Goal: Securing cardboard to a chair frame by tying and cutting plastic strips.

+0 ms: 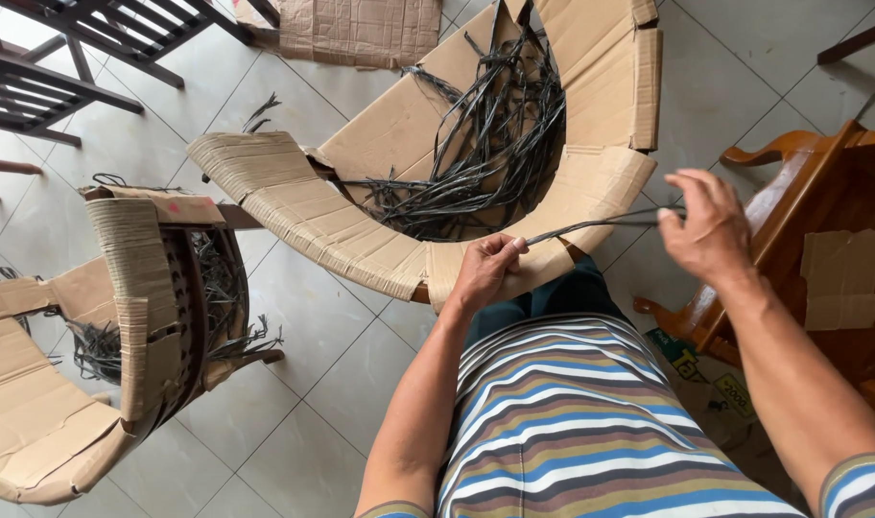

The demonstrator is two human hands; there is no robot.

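A dark strand (591, 226) is stretched roughly sideways between both hands, pinched tight by the left hand (484, 271), loosely gripped by the right hand (706, 228).

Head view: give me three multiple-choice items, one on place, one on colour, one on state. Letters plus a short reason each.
1. Where does the loose heap of dark strips lie?
A. Inside the curved cardboard-wrapped frame
B. On the wooden chair at right
C. On the person's lap

2. What colour is the strip stretched between the hands?
A. White
B. Dark grey-black
C. Red

3. What is the state of that strip?
A. Lying slack on the floor
B. Rolled into a coil
C. Held in a line between both hands

Answers:
1 A, the heap sits within the frame's curve.
2 B, it matches the dark heap.
3 C, the left hand pinches one end and the right hand has a grip near the other.
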